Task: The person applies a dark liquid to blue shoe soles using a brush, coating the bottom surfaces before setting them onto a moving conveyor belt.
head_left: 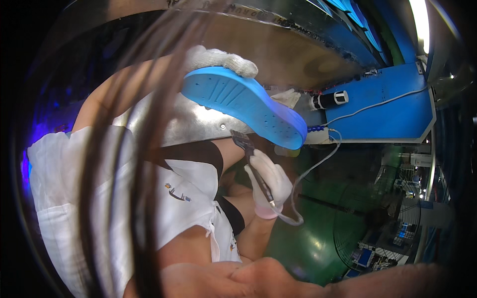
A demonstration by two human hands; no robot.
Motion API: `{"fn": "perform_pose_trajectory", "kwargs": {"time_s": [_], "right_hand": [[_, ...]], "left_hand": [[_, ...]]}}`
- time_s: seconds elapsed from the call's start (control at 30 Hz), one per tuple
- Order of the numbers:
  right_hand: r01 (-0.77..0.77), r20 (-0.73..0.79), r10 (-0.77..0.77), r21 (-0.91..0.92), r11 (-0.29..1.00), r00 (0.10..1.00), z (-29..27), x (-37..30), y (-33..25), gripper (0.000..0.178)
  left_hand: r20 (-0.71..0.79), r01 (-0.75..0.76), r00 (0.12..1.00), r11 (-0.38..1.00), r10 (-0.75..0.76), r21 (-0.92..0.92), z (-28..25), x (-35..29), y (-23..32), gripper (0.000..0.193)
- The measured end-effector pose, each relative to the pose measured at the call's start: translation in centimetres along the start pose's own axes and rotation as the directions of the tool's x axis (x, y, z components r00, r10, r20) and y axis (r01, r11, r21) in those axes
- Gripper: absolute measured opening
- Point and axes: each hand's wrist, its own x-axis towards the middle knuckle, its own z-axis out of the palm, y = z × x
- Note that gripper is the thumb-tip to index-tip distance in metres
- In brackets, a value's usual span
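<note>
A blue foam shoe sole is held up and tilted, its grooved and pitted face showing. My left hand, in a white knit glove, closes over its upper edge at the wider left end; the fingertips behind are partly hidden. My right hand, in a thin white glove, grips a dark-handled brush. Its bristles lie just below the sole, apart from it. From the handle's lower end a clear hose loops up toward a small fitting on the bench.
A metal bench edge runs beneath the sole. Beyond it stand a black cylinder with a white end, a pale glove or cloth and a blue panel crossed by a white cable. Blurred hair strands cover part of the left side.
</note>
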Motion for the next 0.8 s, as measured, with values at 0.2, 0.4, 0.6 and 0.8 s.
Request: {"fn": "perform_pose_trajectory", "kwargs": {"time_s": [0.2,0.4,0.6,0.8], "right_hand": [[0.007,-0.215,0.036,0.195,0.981,0.976,0.8,0.2,0.7,0.029],[0.034,-0.364,0.105,0.356,0.934,0.925,1.4,-0.1,0.2,0.028],[-0.021,-0.257,0.157,0.464,0.886,0.953,4.6,-0.3,1.3,0.033],[-0.203,-0.243,0.329,0.429,0.88,0.913,4.0,-0.6,0.6,0.023]], "left_hand": [[0.096,0.09,0.993,0.943,-0.062,-0.319,2.1,-4.9,5.2,0.066],[0.064,-0.204,0.945,0.73,0.322,-0.653,1.7,-10.4,12.5,0.091],[-0.544,-0.694,0.716,0.522,0.436,-0.496,1.5,-12.1,15.3,0.087],[-0.527,-0.291,0.638,0.809,0.562,0.51,-2.1,-15.0,14.6,0.028]]}}
